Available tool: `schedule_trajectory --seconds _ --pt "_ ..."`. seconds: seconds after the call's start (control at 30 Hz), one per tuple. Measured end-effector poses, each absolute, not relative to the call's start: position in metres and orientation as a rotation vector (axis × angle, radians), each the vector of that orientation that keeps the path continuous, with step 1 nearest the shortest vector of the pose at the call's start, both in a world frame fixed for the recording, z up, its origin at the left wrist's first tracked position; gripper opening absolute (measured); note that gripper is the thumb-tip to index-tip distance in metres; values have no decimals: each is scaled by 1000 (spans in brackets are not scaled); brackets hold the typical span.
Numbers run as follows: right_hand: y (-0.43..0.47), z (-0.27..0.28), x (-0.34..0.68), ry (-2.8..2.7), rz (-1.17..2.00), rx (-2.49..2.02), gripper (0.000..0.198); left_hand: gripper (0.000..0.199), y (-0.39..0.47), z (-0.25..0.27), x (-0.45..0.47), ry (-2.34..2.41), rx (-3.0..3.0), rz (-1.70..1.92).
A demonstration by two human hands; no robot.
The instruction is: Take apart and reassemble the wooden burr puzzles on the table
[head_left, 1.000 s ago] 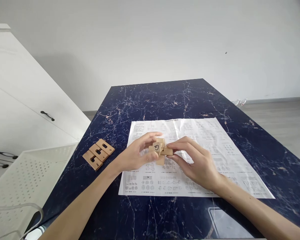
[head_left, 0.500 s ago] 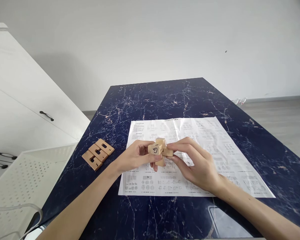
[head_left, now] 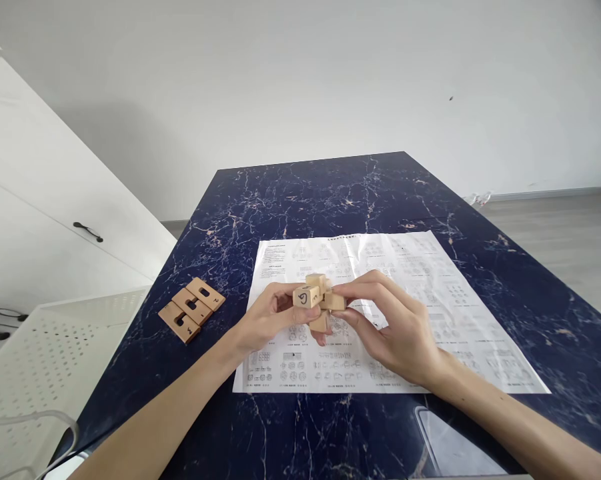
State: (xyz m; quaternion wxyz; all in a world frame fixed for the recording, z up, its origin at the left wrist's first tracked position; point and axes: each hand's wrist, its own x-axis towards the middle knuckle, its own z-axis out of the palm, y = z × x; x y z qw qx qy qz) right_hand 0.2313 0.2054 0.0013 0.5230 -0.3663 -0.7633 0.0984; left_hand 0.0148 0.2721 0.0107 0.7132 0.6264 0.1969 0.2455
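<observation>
A wooden burr puzzle (head_left: pixel 318 301) of interlocking pale blocks is held between both hands above a printed sheet. One block end, turned to me, bears a handwritten mark like a "G". My left hand (head_left: pixel 270 315) grips the puzzle from the left, thumb on the marked block and a fingertip showing beneath. On the other side, my right hand (head_left: pixel 387 313) pinches a block that sticks out to the right between thumb and fingers. The paper sheet (head_left: pixel 405 360) shows rows of small diagrams and text; the hands cover part of it.
Left of the sheet lie several flat wooden pieces (head_left: pixel 191 309) with slots and handwritten numbers, side by side on the dark blue marbled table (head_left: pixel 290 193). A glossy rectangular object (head_left: pixel 455 440) sits at the near edge. A white cabinet (head_left: pixel 45 180) and a perforated white surface (head_left: pixel 45 360) stand to the left.
The puzzle has turned slightly in my hands, so more of the marked block's side shows. My left fingertip beneath it has shifted right. The view has moved a little.
</observation>
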Motion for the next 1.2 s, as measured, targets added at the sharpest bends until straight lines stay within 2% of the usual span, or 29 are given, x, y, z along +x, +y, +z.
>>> schedule_trajectory --seconds 0.3,0.43,0.6,0.67,0.77,0.8,0.97,1.2 --pt "207 4 237 -1888 159 -841 31 27 272 11 14 446 1370 538" --pt "206 3 239 -1920 61 -824 36 34 268 10 18 468 1366 513" --pt "209 0 240 -1836 149 -917 32 44 269 13 20 603 1532 588" --pt "209 -1 239 -1824 155 -944 30 57 272 14 17 723 1699 688" --pt "209 -2 238 -1844 183 -949 29 97 275 16 12 720 1914 797" --pt "208 -2 238 -1853 200 -942 28 100 274 16 11 675 1955 797" --pt "206 -2 235 -1887 305 -917 26 74 270 18 10 657 2078 799" --pt "203 -3 234 -1926 347 -906 26 65 270 11 8 726 2085 714"
